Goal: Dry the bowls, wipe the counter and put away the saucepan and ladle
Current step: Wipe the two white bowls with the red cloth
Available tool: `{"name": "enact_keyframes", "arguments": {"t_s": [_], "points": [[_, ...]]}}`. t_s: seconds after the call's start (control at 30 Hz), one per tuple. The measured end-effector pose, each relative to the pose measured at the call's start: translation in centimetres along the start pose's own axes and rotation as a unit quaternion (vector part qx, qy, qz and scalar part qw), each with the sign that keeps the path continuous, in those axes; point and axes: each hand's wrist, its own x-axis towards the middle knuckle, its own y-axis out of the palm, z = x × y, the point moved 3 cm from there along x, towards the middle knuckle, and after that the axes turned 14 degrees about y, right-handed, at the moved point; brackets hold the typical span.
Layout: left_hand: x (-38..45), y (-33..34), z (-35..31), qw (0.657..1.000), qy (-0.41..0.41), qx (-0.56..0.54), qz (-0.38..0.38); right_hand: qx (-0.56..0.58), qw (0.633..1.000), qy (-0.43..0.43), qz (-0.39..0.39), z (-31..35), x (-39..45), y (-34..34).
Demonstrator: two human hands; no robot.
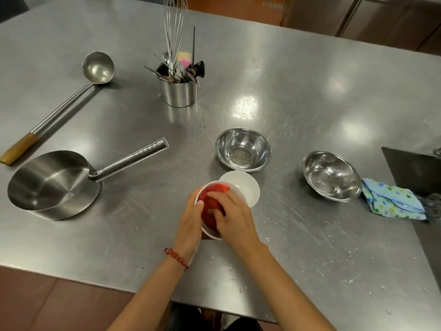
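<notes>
My left hand (191, 220) grips a white bowl (210, 232) by its rim, tilted above the steel counter (298, 103). My right hand (232, 213) presses a red cloth (210, 199) into that bowl, fingers curled on the cloth. A second white bowl (245, 187) sits just behind. Two steel bowls stand on the counter, one (243, 149) at centre and one (331, 175) to the right; both look wet inside. The saucepan (55, 185) lies at the left with its handle pointing right. The long ladle (97, 68) lies behind it.
A steel utensil holder (179, 91) with a whisk stands at the back centre. A blue dotted cloth (391, 201) lies beside the right steel bowl, next to a sink (415, 170) at the right edge. Water drops dot the counter near the front right.
</notes>
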Motion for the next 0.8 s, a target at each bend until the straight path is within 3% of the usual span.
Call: {"name": "enact_keyframes", "arguments": {"t_s": [0.07,0.13,0.2,0.3,0.47,0.6,0.7,0.8], "points": [[0.0,0.2,-0.2,1.000,0.004,-0.009,0.006,-0.095,0.994,0.045,-0.028,0.2,0.2,-0.3],[0.1,0.6,-0.1,1.000,0.008,-0.004,0.003,-0.204,0.975,0.091,-0.004,0.1,0.4,-0.4],[0.2,1.1,0.0,1.000,-0.005,0.011,-0.008,-0.237,0.963,0.124,0.020,0.0,0.4,-0.6],[0.1,1.6,0.0,1.000,-0.005,0.029,0.000,-0.171,0.970,0.150,0.087,-0.8,0.7,-1.4],[-1.2,2.1,0.4,1.000,0.009,0.016,0.004,0.036,0.966,0.139,0.214,-2.1,0.9,-2.2],[-1.2,2.0,0.2,0.999,0.026,0.024,0.016,0.132,0.974,0.144,0.114,-2.4,0.3,-1.2],[-1.1,1.8,0.4,1.000,0.017,0.018,-0.006,0.063,0.991,0.115,0.008,-1.9,-0.1,-1.4],[-0.9,1.8,0.0,0.998,0.037,0.049,-0.013,-0.049,0.993,0.101,-0.021,-1.1,-0.4,-1.1]]}}
